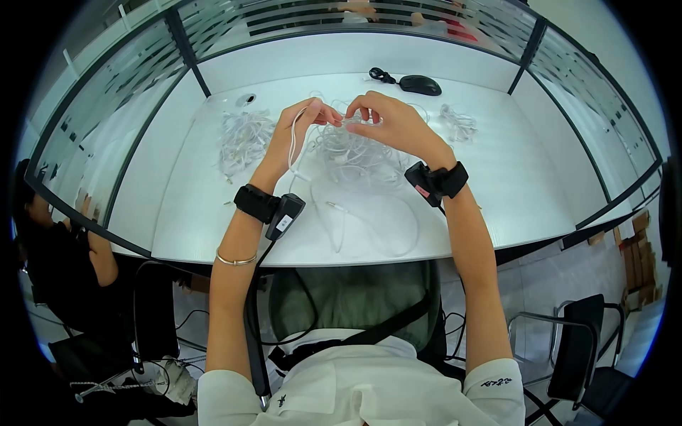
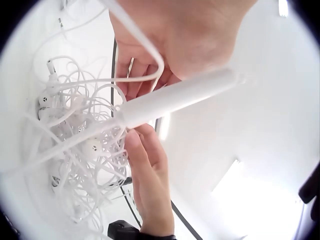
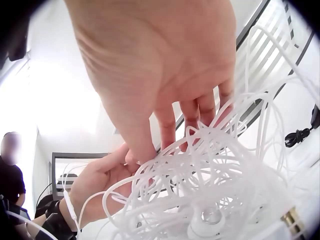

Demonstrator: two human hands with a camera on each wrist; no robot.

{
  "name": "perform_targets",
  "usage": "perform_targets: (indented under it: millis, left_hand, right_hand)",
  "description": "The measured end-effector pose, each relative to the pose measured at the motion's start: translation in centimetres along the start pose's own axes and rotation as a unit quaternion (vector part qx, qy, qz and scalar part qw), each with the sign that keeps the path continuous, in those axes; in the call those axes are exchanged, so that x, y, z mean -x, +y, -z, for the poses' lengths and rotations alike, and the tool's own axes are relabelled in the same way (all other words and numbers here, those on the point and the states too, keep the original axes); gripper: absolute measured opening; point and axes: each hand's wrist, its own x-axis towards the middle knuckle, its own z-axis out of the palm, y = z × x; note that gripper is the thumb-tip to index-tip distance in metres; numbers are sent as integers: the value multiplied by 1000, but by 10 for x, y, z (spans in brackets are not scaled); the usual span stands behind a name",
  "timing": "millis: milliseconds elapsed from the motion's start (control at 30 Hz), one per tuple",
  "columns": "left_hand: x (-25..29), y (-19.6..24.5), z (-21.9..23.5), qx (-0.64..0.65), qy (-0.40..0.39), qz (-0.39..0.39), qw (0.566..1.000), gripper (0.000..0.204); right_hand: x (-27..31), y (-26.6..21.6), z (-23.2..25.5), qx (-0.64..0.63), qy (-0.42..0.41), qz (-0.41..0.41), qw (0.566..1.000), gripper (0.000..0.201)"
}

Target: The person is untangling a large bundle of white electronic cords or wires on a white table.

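A tangled heap of white wired earphones point(image 1: 359, 153) lies mid-desk, with earbuds point(image 2: 95, 146) and a gold plug point(image 3: 291, 221) showing in it. My left hand point(image 1: 307, 122) pinches a strand at the heap's upper left edge. One cable loops over that hand and hangs past its wrist, carrying a white in-line piece point(image 2: 180, 98) close to the left wrist camera. Thumb and fingers of my right hand point(image 1: 394, 122) pinch the tangle from the other side, fingertips close to the left hand's. The exact strand between the fingertips is hidden.
Another pile of white cables point(image 1: 245, 142) lies at the left, and a smaller bundle point(image 1: 458, 123) at the right. Behind stands a black mouse point(image 1: 420, 85) with its cord coiled. Loose cable with a plug point(image 1: 337, 206) trails toward the front. Low partitions point(image 1: 355, 58) enclose the desk.
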Motion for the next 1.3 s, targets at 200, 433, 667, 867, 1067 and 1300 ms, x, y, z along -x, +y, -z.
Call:
perform_targets:
  millis: [200,433,667,867,1067,1300]
  left_hand:
    - [0,-4,0,31,21,10,999,43]
    - [3,-6,-1,-16,22,11,1000,43]
    - [7,-8,-14,44,43,18,998,14]
    - [3,-13,-21,-51,33,-15,998,21]
    - [5,-15,-19,8,57,13,998,13]
    - [5,-20,-18,-3,94,-57,994,9]
  right_hand:
    - [4,-8,3,-2,34,-24,999,21]
    - [10,2,-13,79,108,77,988,13]
    - [8,4,-16,51,136,97,985,13]
    - [7,-4,-18,2,140,101,985,12]
    - [7,-13,-13,-31,132,69,988,10]
    - [6,-11,-7,-101,104,21,989,13]
